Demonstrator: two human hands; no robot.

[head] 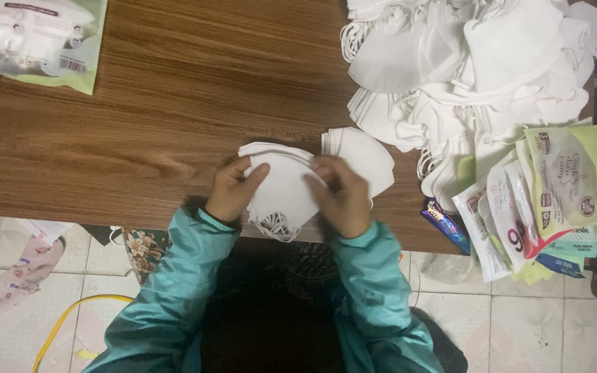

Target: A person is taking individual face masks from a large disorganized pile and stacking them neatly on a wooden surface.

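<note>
Both hands hold a small stack of white masks (281,190) at the near edge of the wooden surface (174,103), about 6 o'clock from its middle. The left hand (233,190) grips the stack's left side, fingers closed over it. The right hand (343,197) presses on the right side, fingers curled on the masks. More folded masks (367,155) lie just beside, at 2 o'clock from the hands. A big mask pile (464,62) sits at 1 o'clock, printed pouches (554,193) at 3 o'clock, and one filled pouch (36,41) at 10 o'clock.
</note>
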